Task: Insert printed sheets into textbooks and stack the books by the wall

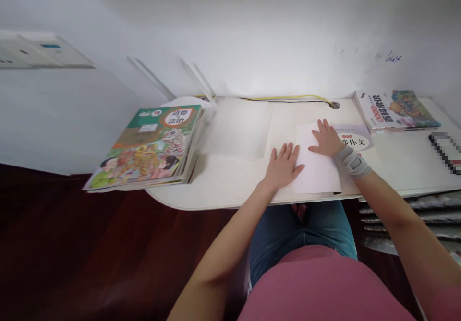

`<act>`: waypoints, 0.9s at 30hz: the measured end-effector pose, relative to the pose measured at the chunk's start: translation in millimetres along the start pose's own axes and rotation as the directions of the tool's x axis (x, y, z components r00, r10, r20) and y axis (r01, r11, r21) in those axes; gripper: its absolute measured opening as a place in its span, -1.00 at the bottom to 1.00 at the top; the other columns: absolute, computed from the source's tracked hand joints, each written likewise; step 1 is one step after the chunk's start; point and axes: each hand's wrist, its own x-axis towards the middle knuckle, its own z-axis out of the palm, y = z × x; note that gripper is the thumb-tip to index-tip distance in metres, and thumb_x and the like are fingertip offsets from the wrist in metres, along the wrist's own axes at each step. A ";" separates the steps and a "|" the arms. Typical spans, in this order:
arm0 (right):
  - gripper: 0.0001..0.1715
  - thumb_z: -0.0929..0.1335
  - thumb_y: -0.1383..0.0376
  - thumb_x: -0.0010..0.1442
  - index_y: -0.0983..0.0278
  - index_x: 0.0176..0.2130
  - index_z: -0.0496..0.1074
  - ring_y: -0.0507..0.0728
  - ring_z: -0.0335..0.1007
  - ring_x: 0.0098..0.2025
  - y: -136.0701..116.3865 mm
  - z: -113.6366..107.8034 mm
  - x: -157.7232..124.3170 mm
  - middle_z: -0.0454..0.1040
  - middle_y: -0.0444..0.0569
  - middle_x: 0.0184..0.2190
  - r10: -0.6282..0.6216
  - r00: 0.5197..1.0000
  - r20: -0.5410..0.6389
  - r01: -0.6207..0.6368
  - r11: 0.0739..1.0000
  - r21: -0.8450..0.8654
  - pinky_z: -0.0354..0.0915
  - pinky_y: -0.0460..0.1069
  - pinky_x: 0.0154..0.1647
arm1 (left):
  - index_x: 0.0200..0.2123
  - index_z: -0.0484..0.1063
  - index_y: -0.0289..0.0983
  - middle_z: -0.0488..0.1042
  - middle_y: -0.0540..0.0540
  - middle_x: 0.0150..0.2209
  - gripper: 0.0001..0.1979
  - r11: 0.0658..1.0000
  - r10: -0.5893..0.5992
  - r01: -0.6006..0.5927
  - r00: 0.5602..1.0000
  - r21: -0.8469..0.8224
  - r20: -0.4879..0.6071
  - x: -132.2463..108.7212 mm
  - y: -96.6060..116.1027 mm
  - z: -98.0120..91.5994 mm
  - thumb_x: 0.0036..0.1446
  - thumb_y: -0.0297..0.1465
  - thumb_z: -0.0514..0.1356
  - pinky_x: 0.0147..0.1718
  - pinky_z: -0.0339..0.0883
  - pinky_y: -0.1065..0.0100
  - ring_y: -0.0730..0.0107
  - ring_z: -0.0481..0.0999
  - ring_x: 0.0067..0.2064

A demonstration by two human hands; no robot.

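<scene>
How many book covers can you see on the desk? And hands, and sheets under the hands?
Book covers showing: 3 (green cover, grey cover, far-right cover)
Hands: 2 (left hand, right hand)
Sheets under the hands: 1 (white sheet)
Total: 6

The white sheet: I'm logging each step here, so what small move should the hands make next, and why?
Probably sweep the left hand toward the near edge of the white sheet to smooth it. Both hands lie flat on it, the right hand pinning its far side where it overlaps the book, so it seems held steady while the near part lies uncovered.
</scene>
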 end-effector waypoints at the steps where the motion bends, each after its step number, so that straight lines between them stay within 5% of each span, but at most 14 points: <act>1: -0.25 0.34 -0.01 0.08 0.40 0.12 0.28 0.49 -0.32 0.35 -0.9 0.1 0.2 -0.13 0.31 0.33 -0.004 1.000 0.004 0.004 1.000 -0.005 -0.07 0.37 0.19 | 0.34 -0.18 -0.30 -0.16 -0.24 0.36 -0.32 1.000 0.008 -0.008 1.000 -0.001 0.008 -0.4 -0.2 -0.9 0.27 -0.07 -0.18 0.25 -0.24 -0.11 0.05 -0.17 0.36; 9: -0.29 0.35 0.03 0.09 0.44 0.08 0.32 0.45 -0.31 0.35 -8.7 -8.3 -2.8 -0.09 0.35 0.32 -0.018 0.999 0.037 0.019 0.999 -0.027 -0.10 0.35 0.22 | 0.30 0.01 -0.20 -0.18 -0.06 0.37 -0.44 0.995 0.094 -0.093 0.995 -0.025 0.034 -1.5 -3.1 -4.5 0.28 -0.16 -0.16 0.21 -0.23 -0.24 0.01 -0.20 0.36; 17: -0.30 0.33 0.01 0.12 0.43 0.08 0.32 0.42 -0.32 0.36 -8.3 -14.8 -5.0 -0.09 0.33 0.32 -0.027 0.994 0.103 0.032 0.998 -0.048 -0.12 0.32 0.24 | 0.24 0.13 -0.15 0.06 -0.01 0.32 -0.47 0.986 0.144 -0.143 0.990 -0.090 -0.003 -2.2 -7.0 -4.4 0.29 -0.11 -0.20 0.19 -0.22 -0.30 -0.01 -0.13 0.35; 23: -0.30 0.31 -0.02 0.13 0.41 0.08 0.33 0.43 -0.29 0.35 -6.2 -16.4 -4.5 -0.01 0.30 0.31 -0.039 0.991 0.125 0.048 0.996 -0.072 -0.11 0.32 0.24 | 0.29 0.01 -0.09 0.09 -0.01 0.31 -0.43 0.983 0.152 -0.153 0.988 -0.105 -0.022 -3.7 -5.6 -6.2 0.27 -0.06 -0.16 0.18 -0.26 -0.33 -0.06 -0.10 0.34; 27: -0.28 0.31 -0.02 0.13 0.43 0.10 0.32 0.41 -0.28 0.35 -8.2 -20.8 -6.1 0.01 0.31 0.30 -0.052 0.988 0.148 0.063 0.996 -0.069 -0.11 0.30 0.25 | 0.25 0.11 -0.06 0.16 0.00 0.28 -0.47 0.979 0.162 -0.164 0.986 -0.121 -0.025 -3.6 -6.4 -6.7 0.28 -0.07 -0.17 0.18 -0.27 -0.31 0.01 -0.05 0.33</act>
